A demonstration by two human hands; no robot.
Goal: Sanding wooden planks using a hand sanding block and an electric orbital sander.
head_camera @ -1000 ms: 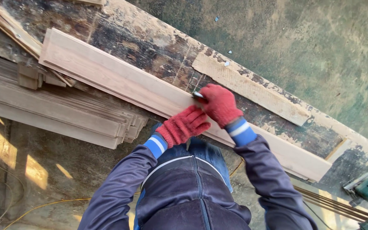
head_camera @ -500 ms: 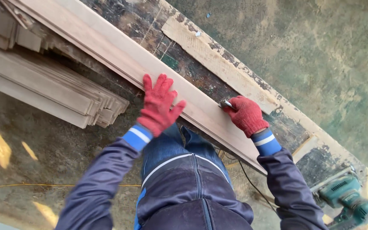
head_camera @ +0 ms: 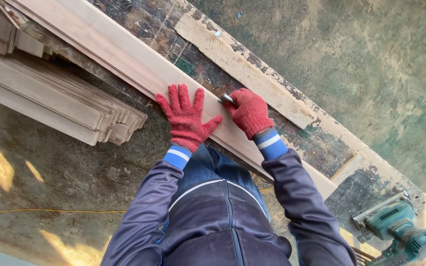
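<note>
My left hand (head_camera: 186,118) in a red glove lies flat, fingers spread, on a long pale plank (head_camera: 139,69) across the worn workbench (head_camera: 321,143). My right hand (head_camera: 247,112) grips a small marking tool (head_camera: 227,99) at the plank's far edge.

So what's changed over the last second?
The left hand opened from a loose fist and now lies flat, fingers spread, on the long plank. The right hand slid out along the plank's far edge and came back beside it, still gripping the small marking tool.

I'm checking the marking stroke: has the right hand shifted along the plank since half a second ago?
Yes. The right hand slid along the plank toward the flat left hand, closing the gap.
</note>
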